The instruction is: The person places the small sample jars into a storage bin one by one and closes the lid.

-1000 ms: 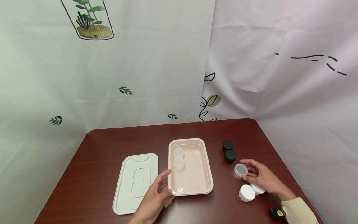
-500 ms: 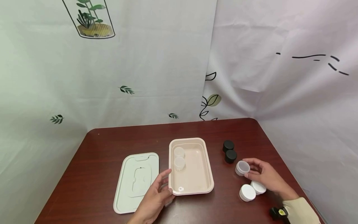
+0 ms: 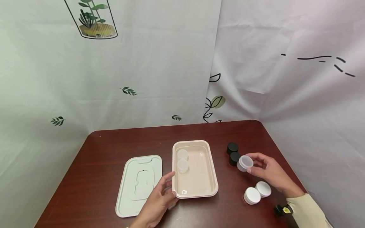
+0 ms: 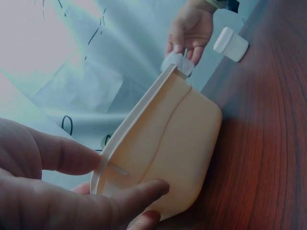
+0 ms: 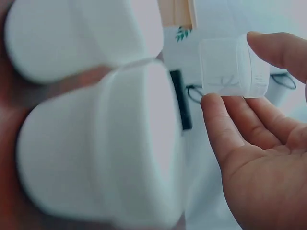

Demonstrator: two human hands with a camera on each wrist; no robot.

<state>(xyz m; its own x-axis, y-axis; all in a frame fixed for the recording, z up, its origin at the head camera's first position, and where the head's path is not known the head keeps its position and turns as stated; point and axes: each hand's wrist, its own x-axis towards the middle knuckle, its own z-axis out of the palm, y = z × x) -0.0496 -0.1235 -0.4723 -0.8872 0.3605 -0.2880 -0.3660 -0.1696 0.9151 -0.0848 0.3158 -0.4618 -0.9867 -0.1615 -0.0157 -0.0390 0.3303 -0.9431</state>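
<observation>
My left hand (image 3: 156, 201) grips the near left corner of a cream plastic box (image 3: 199, 180), fingers and thumb on its rim and side. Inside, along its left side, are two translucent jars (image 3: 182, 166). To the right of the box, my right hand (image 3: 269, 172) pinches another translucent jar (image 3: 245, 162) between thumb and fingers. The right wrist view shows this jar (image 5: 230, 67) held off the table, with a ridged lid. Just beyond it stand two black jars (image 3: 232, 148), one partly covered by the held jar. Two white jars (image 3: 252, 196) stand nearer, below the right hand.
A pale flat lid (image 3: 138, 186) with a moulded handle outline lies left of the box. The dark red wooden table (image 3: 102, 164) ends at a printed white cloth (image 3: 148, 63) behind and to the sides. A small black object (image 3: 278, 210) is by the right wrist.
My right hand has lifted the translucent jar and carried it away from me, towards the black jars. The second white jar now shows fully. The left hand has stayed on the box.
</observation>
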